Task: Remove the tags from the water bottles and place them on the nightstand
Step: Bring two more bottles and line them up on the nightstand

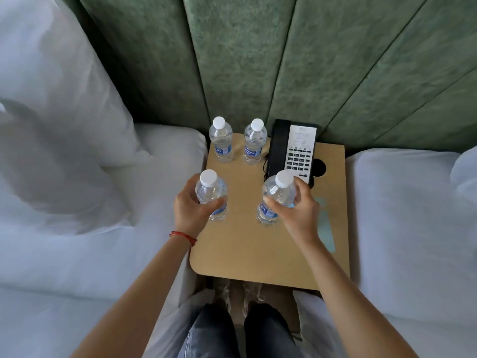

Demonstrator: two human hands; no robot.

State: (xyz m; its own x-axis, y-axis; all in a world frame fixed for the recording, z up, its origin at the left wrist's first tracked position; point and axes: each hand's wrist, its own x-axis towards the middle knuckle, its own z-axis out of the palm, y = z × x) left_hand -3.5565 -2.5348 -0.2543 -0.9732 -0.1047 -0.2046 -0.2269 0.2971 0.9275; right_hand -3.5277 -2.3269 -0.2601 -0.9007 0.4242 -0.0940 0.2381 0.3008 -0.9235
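Fingers of the left hand (189,210) wrap one bottle (212,195); the right hand (296,209) clamps another (276,200) just before the phone (293,151). Both seem set on the surface (245,249); next, let go, as no tags show.

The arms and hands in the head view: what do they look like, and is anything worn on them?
Both forearms are bare, with no sleeves in view. The left hand has a thin red string bracelet around its wrist. The right hand shows no bracelet, watch or ring. No gloves on either hand.
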